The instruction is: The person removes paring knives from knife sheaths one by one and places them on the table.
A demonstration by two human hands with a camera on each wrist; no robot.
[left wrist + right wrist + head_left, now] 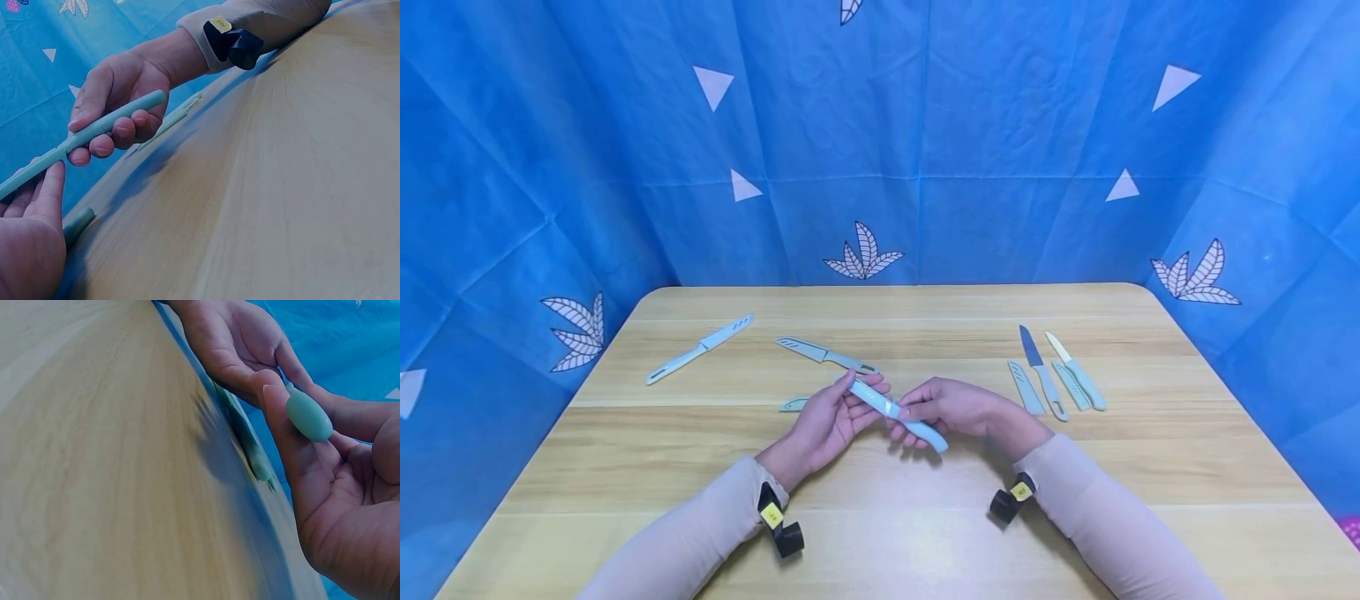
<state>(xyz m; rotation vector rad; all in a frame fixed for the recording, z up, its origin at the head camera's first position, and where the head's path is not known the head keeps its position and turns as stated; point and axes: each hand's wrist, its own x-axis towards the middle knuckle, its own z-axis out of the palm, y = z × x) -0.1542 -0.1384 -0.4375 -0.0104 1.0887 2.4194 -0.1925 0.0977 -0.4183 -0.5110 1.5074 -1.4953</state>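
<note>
A light blue-green knife (927, 435) in its matching sheath (874, 397) is held between both hands above the table. My left hand (829, 429) pinches the sheath, thumb along one side and fingers beneath. On the handle, my right hand (951, 410) keeps its thumb on top with fingers curled below. The left wrist view has the handle (115, 119) lying across the right fingers; in the right wrist view its rounded butt (309, 417) faces the camera. The blade is hidden inside the sheath. Behind my left hand, a green piece (793, 405) lies partly covered.
One sheathed knife (700, 348) lies at the left, another (826, 355) just beyond my left hand. To the right are a dark-bladed knife (1043, 379) and a pale-bladed knife (1081, 379), with loose sheaths (1026, 388) beside them. A blue curtain (917, 150) surrounds the wooden table (895, 533).
</note>
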